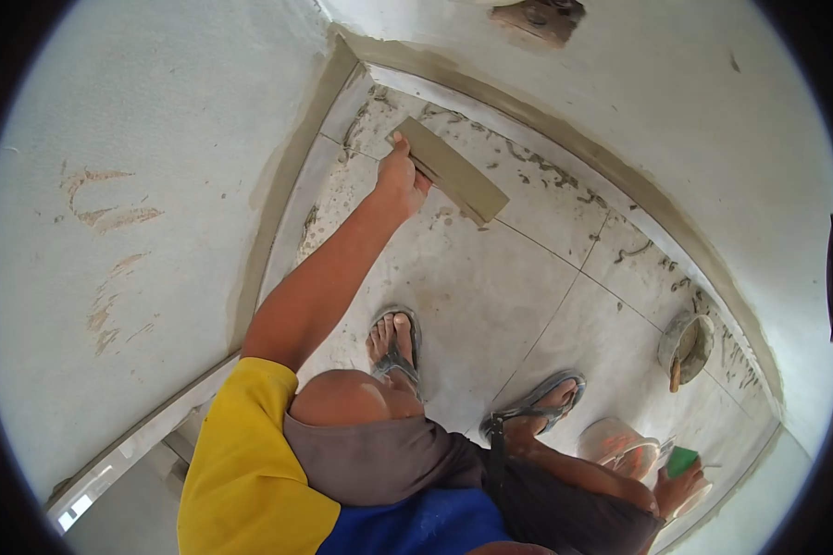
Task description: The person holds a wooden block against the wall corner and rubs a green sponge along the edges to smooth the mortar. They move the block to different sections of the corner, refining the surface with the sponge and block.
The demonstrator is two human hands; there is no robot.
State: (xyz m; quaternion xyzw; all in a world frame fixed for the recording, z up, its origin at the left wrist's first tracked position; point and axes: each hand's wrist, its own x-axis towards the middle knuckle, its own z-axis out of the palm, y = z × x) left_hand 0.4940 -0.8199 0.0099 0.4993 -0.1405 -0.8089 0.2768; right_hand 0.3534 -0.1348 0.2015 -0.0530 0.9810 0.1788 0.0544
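Observation:
My left hand [404, 178] grips a long flat trowel [453, 171] by its near side, its broad grey-brown face up, above the tiled floor close to the wall corner. At the lower right, my right hand [677, 488] is closed round a green object [682, 462], beside a pale bucket [611, 439]. Part of that hand's grip is hard to make out.
A round container [686, 340] with a wooden handle stands on the tiles [491, 287] near the right wall. Wet grey-brown bands run along the wall bases, and mortar crumbs lie on the floor. My sandalled feet are on the tiles.

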